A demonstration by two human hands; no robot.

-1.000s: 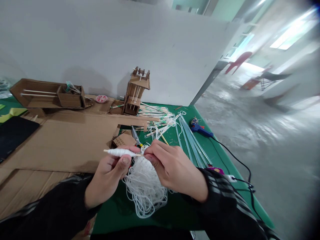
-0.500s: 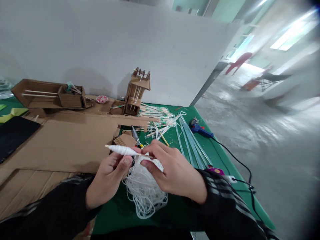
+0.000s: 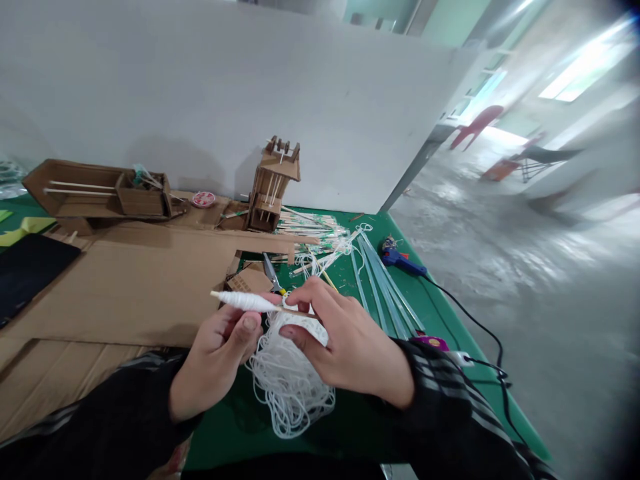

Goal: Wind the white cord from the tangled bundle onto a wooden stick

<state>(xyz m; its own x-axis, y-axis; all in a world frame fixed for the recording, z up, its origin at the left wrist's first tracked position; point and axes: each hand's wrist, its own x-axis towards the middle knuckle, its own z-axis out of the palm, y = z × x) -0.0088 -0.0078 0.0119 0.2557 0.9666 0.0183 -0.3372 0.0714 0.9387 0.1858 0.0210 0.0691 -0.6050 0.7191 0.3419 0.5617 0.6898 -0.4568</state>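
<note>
The green table (image 3: 225,427), from where I stand, extends below both hands; a white cord heap (image 3: 290,393) lies beneath and between them; the right hand (image 3: 350,340) has thumb and forefinger parted; the left hand (image 3: 215,353) pinches the thread-wound stick (image 3: 245,301), between both hands; keep it level, wraps even.

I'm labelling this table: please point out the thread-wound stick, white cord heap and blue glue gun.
Thread-wound stick (image 3: 245,301): head view, on the white winding.
White cord heap (image 3: 294,383): head view, on its loose loops.
Blue glue gun (image 3: 405,262): head view, on its blue casing.
</note>
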